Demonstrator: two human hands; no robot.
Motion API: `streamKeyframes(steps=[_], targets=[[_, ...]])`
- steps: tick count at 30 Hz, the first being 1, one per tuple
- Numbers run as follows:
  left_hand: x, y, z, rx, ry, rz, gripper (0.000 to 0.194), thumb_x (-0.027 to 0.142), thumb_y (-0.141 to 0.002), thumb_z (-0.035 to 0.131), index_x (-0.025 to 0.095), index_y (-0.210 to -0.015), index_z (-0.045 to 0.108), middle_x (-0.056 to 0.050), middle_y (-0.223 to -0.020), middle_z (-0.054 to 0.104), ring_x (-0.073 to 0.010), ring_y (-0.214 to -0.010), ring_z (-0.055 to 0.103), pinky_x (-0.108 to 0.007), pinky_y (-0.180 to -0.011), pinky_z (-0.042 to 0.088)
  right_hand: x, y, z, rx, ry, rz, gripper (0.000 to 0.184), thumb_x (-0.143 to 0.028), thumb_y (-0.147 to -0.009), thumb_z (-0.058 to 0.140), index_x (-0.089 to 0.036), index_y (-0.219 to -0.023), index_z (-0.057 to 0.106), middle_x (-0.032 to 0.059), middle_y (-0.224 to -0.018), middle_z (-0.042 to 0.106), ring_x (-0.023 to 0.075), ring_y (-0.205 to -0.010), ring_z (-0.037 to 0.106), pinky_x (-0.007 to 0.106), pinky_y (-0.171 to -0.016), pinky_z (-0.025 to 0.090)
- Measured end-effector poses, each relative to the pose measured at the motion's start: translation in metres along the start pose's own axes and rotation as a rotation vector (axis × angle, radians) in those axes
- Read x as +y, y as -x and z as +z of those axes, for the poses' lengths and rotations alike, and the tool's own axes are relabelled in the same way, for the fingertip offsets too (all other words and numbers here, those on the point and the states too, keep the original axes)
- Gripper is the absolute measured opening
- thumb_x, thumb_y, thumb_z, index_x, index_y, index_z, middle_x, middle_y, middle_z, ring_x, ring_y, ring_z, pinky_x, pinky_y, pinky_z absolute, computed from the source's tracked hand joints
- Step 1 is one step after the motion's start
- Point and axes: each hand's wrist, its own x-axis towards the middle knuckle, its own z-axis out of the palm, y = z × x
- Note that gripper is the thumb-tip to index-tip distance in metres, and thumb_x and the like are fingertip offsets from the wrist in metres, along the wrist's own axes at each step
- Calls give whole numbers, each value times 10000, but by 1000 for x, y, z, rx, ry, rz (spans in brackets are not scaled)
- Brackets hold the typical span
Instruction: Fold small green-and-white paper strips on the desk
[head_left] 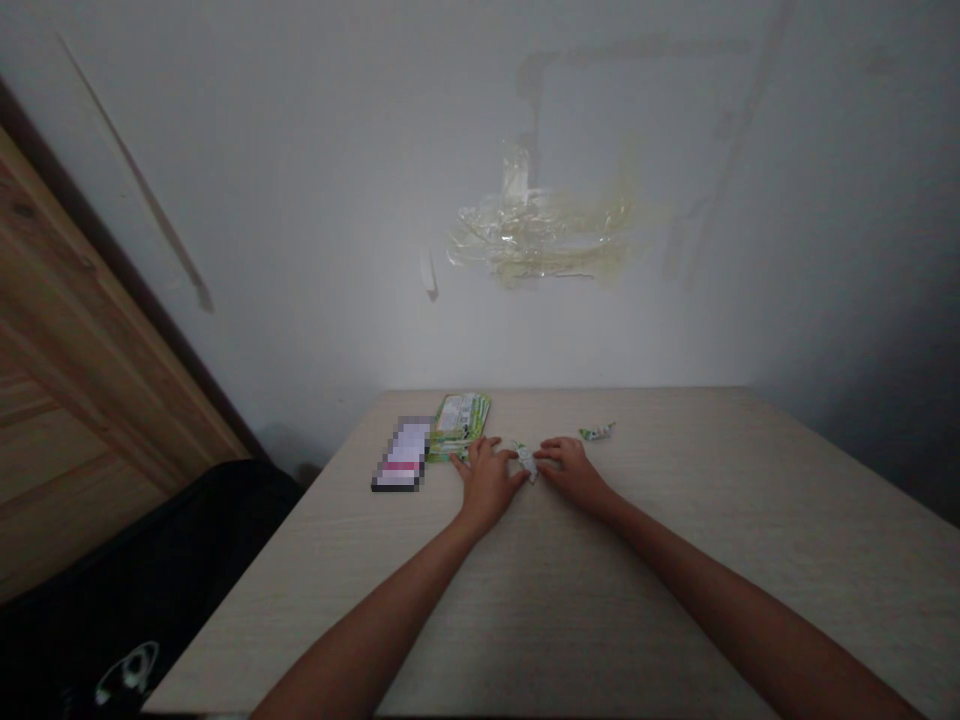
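A small folded piece of paper [527,461], white with green print, lies on the table between my two hands. My left hand [486,487] has its thumb and index finger at the paper's left side, while its other fingers spread toward the green printed sheets. From the right, my right hand [576,476] pinches at the paper's edge with thumb and fingertips. A second folded paper piece [598,432], pointed at its ends, rests just beyond my right hand. Behind my left hand is a stack of green and white printed sheets [463,415], partly covered by the fingers.
A phone [403,455] with a blurred-out screen lies left of the sheets. The pale wooden table [675,630] meets a wall [337,180] bearing old clear tape [540,235]. A black bag-like item [150,580] and wooden boards [67,400] stand at the left.
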Motion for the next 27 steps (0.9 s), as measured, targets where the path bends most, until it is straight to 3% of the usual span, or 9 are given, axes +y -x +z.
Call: streamKeyframes(steps=[9, 14, 18, 27], targets=[[0, -1, 2, 29, 35, 26, 336, 412, -781, 694, 338, -1108, 668, -47, -1390, 492, -313, -1349, 327, -687, -1097, 94, -2, -2, -4, -22, -164, 48, 211, -284, -803, 652, -212, -974, 752, 95, -1063, 702, 261, -1055, 600, 438, -991, 416], [0, 0, 4, 87, 110, 102, 338, 366, -781, 708, 342, -1115, 662, -49, -1355, 517, -291, -1319, 377, -658, -1108, 105, -7, -5, -7, 23, -315, 187, 192, -346, -777, 652, -189, -855, 730, 79, -946, 730, 250, -958, 639, 405, -945, 432], [1, 0, 3, 115, 181, 162, 360, 325, -784, 715, 360, -1137, 650, -42, -1326, 541, -281, -1301, 402, -656, -1109, 97, -10, -7, -9, 36, -392, 207, 201, -388, -749, 655, -191, -752, 696, 59, -859, 725, 240, -877, 649, 379, -896, 449], [2, -1, 5, 161, 316, 199, 238, 285, -808, 694, 325, -1043, 705, -39, -1210, 600, -247, -1212, 478, -531, -1106, 235, -6, -7, -6, 63, -388, 209, 228, -424, -749, 654, -196, -742, 664, 52, -858, 713, 230, -880, 635, 360, -883, 442]])
